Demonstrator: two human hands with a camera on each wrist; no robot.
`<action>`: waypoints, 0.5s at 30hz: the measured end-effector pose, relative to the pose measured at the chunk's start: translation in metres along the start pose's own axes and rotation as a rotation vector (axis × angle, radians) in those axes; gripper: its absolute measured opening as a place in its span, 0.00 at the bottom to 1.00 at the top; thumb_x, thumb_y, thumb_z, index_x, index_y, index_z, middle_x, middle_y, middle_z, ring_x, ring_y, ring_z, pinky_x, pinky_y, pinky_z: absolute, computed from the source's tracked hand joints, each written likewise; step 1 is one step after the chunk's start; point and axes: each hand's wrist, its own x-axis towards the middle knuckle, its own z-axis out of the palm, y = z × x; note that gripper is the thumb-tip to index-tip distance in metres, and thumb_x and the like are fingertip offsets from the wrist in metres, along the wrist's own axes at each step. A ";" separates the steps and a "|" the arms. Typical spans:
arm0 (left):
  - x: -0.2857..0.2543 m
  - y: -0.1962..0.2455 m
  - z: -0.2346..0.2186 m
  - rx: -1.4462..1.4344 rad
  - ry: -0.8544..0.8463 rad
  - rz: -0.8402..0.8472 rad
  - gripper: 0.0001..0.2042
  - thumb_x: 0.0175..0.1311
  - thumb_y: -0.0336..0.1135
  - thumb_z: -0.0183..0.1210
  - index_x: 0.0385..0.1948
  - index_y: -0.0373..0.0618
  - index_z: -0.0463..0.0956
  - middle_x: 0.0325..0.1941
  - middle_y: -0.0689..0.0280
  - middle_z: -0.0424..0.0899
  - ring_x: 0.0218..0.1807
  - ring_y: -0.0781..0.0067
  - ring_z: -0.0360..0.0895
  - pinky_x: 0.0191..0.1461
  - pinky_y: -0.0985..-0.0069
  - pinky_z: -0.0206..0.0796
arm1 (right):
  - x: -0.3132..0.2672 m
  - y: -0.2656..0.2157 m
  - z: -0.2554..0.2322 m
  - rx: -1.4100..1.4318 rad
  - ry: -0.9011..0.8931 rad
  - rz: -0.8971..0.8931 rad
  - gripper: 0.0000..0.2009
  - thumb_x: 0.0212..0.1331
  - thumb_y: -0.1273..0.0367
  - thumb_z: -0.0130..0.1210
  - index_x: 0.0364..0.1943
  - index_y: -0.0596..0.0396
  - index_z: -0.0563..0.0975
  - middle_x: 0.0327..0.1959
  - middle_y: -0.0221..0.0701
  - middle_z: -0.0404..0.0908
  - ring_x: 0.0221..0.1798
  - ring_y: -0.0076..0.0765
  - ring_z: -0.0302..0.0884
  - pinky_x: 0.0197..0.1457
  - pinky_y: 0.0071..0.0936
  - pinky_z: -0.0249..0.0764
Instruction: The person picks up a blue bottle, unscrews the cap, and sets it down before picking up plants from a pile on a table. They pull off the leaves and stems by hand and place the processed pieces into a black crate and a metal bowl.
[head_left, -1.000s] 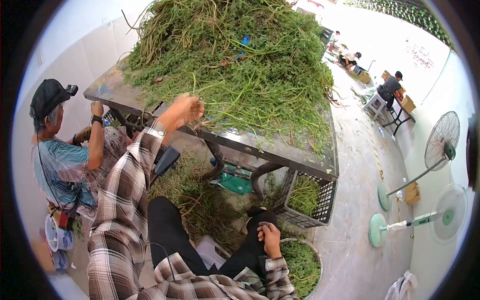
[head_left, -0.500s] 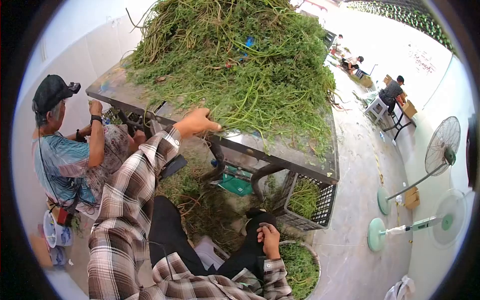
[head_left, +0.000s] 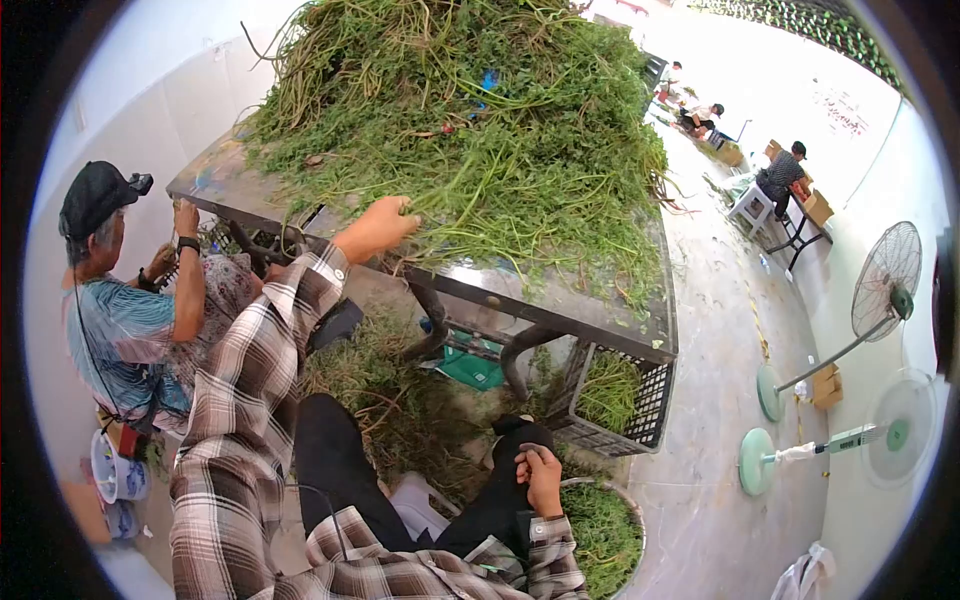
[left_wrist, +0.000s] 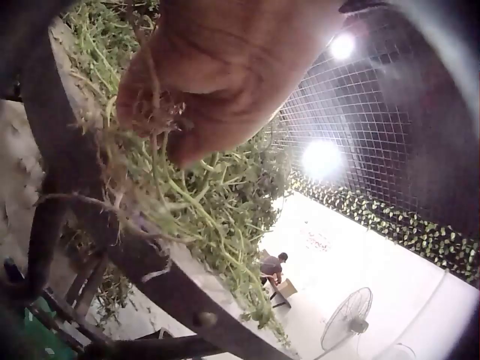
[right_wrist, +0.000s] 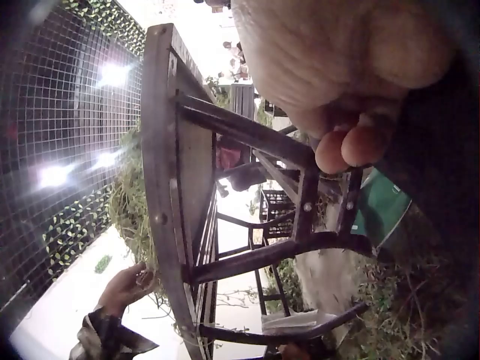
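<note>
While a seated person in a dark cap (head_left: 100, 205) works at far left, fingers raised by the near corner of the metal surface (head_left: 225, 175), a blue-and-white tub (head_left: 118, 470) stands low behind them. Next along, the left hand (head_left: 378, 228) reaches over the surface's front edge, thumb and fingers pinching a thin stem (left_wrist: 155, 86) with a tuft of fine roots (clearest from the left wrist view). Loose green plants lie on the surface just beside that hand; the heap (head_left: 450, 110) rises behind them, a scrap of blue (head_left: 488, 82) caught in it. Below, more plants (head_left: 385, 385) litter the floor, near a green bag (head_left: 472, 362) under the surface.

Farther right, the right hand (head_left: 540, 478) rests on the dark-trousered knee, fingers loosely curled, nothing seen in its grasp. Beyond it, a black crate (head_left: 645, 405) holds greens, and a round basket (head_left: 640, 530) of them sits beside the plaid sleeve. At far right: two fans, one with a wire cage (head_left: 885, 282), both on pale green bases.
</note>
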 end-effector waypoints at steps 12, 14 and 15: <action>-0.005 -0.003 0.032 0.147 -0.005 0.201 0.29 0.48 0.48 0.63 0.42 0.29 0.67 0.38 0.51 0.77 0.40 0.55 0.75 0.44 0.63 0.64 | 0.002 0.004 0.002 0.004 0.001 0.009 0.10 0.63 0.72 0.44 0.41 0.64 0.73 0.27 0.34 0.76 0.20 0.22 0.70 0.19 0.20 0.68; -0.005 0.001 0.037 0.251 -0.028 0.177 0.29 0.46 0.47 0.63 0.42 0.30 0.67 0.39 0.49 0.76 0.41 0.54 0.74 0.44 0.64 0.64 | 0.003 0.003 0.001 0.010 -0.002 0.000 0.10 0.62 0.72 0.44 0.41 0.65 0.73 0.27 0.34 0.77 0.20 0.23 0.71 0.19 0.21 0.69; -0.006 0.004 0.038 0.357 -0.052 0.150 0.29 0.45 0.47 0.64 0.42 0.30 0.67 0.41 0.47 0.76 0.42 0.52 0.74 0.43 0.64 0.64 | 0.003 0.003 0.001 0.010 0.001 0.004 0.10 0.62 0.72 0.44 0.42 0.65 0.73 0.27 0.34 0.77 0.20 0.22 0.71 0.19 0.21 0.68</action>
